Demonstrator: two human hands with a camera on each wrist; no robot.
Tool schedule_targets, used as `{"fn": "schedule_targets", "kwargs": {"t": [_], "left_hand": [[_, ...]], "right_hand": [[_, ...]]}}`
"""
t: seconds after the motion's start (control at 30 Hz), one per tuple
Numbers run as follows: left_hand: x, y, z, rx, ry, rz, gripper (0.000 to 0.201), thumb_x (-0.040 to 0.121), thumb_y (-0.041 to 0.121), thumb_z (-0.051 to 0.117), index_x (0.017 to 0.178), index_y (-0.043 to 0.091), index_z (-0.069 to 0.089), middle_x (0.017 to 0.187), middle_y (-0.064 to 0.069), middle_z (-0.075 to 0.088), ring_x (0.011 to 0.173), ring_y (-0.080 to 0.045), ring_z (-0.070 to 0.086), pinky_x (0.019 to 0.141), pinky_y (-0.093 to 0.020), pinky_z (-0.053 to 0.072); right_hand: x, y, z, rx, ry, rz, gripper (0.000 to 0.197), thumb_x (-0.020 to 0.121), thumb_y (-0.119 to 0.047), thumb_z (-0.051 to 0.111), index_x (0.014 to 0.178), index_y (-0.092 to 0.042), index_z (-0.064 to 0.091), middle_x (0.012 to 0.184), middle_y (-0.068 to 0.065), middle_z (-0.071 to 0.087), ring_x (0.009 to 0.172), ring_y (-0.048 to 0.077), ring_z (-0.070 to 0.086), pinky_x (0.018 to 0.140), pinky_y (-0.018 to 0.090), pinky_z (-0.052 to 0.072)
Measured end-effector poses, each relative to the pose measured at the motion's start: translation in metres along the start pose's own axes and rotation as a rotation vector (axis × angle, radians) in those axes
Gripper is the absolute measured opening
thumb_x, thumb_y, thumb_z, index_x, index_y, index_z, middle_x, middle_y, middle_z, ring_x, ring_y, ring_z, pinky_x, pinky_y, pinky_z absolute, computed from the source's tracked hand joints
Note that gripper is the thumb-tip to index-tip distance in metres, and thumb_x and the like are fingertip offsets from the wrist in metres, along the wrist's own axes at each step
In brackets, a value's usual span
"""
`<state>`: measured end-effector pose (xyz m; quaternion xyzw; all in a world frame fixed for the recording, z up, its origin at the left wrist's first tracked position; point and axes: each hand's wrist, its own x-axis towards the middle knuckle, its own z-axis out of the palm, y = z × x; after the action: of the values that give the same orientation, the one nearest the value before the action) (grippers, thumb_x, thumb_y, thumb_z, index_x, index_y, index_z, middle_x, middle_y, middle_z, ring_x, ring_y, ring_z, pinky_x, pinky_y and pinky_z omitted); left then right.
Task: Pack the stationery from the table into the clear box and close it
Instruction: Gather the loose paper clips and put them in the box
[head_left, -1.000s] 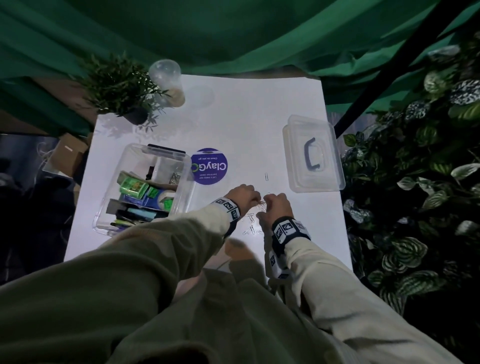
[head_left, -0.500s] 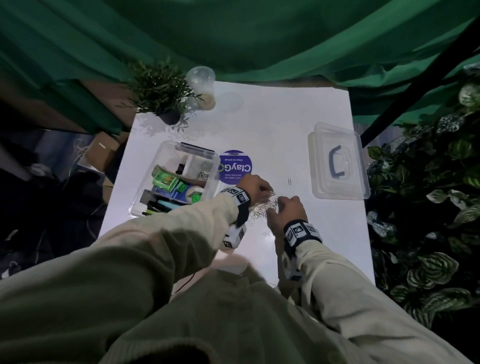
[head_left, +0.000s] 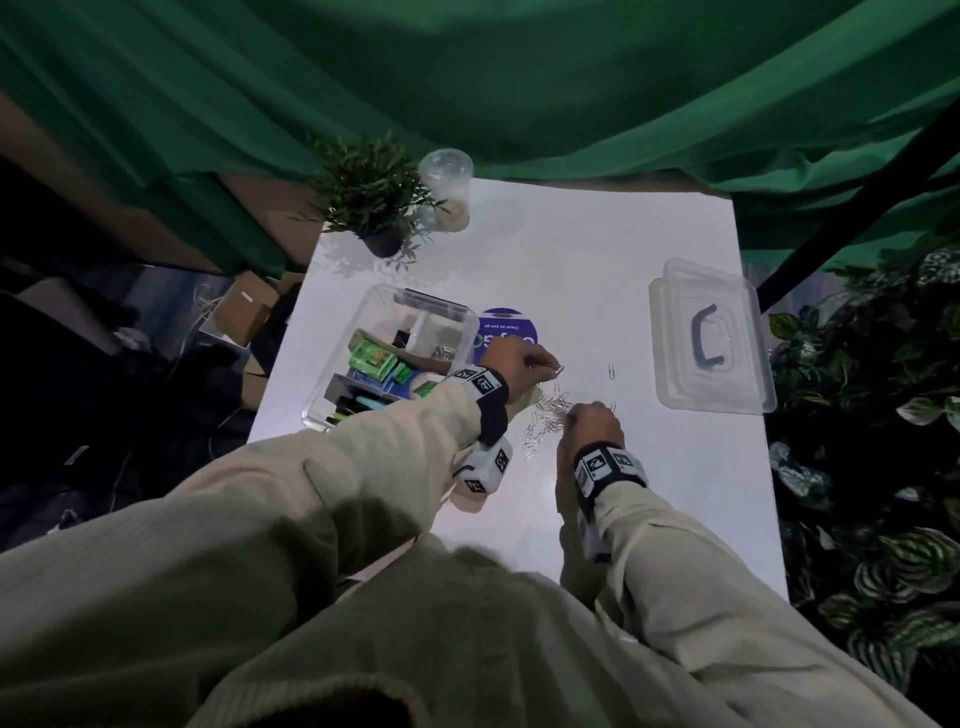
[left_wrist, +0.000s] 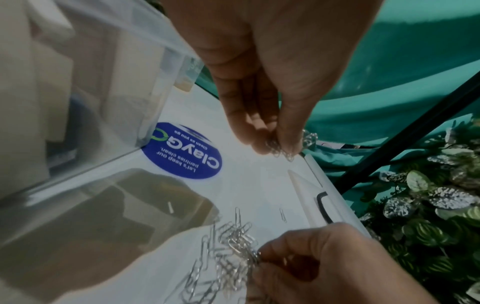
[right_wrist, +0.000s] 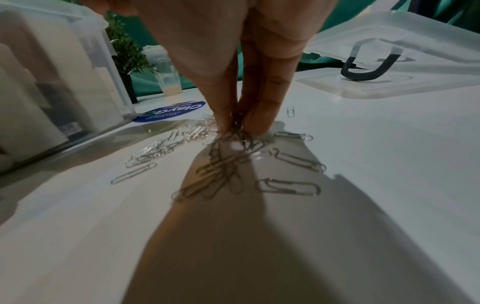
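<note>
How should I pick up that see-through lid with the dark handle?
Best by the dark arched handle in the middle of the clear plastic lid, coming straight down from above. The lid lies flat on the white table with the handle facing up, so fingers can probably hook under it; the low flat edges offer less grip.

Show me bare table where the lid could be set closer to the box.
Bare table lies beyond the round sticker, between the plant and the lid. Another patch runs along the near right edge. It is crowded beside the box, where both hands work loose paper clips.
</note>
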<state>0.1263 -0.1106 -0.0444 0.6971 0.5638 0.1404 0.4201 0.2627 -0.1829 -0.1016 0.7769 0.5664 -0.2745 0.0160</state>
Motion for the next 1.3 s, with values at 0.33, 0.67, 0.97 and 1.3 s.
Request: {"fn": "schedule_targets", "kwargs": {"t": [0.33,0.67,0.97,1.3], "left_hand": [[-0.013,-0.014,-0.092,-0.023,0.225,-0.019,0.013,0.083,0.014,0.072,0.095,0.011,0.077,0.093,-0.007,0.075,0.086,-0.017,0.069,0.082,-0.031,0.057],[-0.007,-0.053,-0.114,0.183,0.214,-0.313,0.019,0.078,0.018,0.074,0.097,0.016,0.076,0.101,-0.006,0.073,0.091,-0.022,0.069,0.078,-0.025,0.054],[-0.008,-0.054,-0.118,0.158,0.170,-0.271,0.021,0.088,0.013,0.061,0.105,0.010,0.073,0.112,-0.011,0.070,0.104,-0.028,0.065,0.092,-0.035,0.052],[-0.023,-0.077,-0.137,-0.091,0.236,-0.247,0.018,0.088,0.007,0.061,0.095,0.012,0.076,0.094,-0.008,0.075,0.078,-0.024,0.073,0.076,-0.034,0.061]], "right_hand": [[0.003,-0.013,-0.031,0.224,0.051,0.131,0.019,0.086,-0.011,0.060,0.096,-0.010,0.076,0.100,0.017,0.071,0.095,0.032,0.067,0.077,0.027,0.051],[0.011,-0.086,-0.080,0.792,0.002,0.142,0.011,0.068,-0.014,0.078,0.059,-0.016,0.072,0.074,0.008,0.073,0.075,0.025,0.072,0.076,0.035,0.060],[0.018,-0.164,-0.083,0.842,-0.080,0.040,0.011,0.072,-0.012,0.074,0.061,-0.013,0.073,0.074,0.005,0.074,0.075,0.022,0.072,0.078,0.031,0.059],[0.022,-0.197,-0.072,0.358,-0.027,0.003,0.018,0.087,-0.020,0.062,0.098,-0.009,0.072,0.095,0.009,0.068,0.087,0.022,0.066,0.078,0.025,0.053]]}}
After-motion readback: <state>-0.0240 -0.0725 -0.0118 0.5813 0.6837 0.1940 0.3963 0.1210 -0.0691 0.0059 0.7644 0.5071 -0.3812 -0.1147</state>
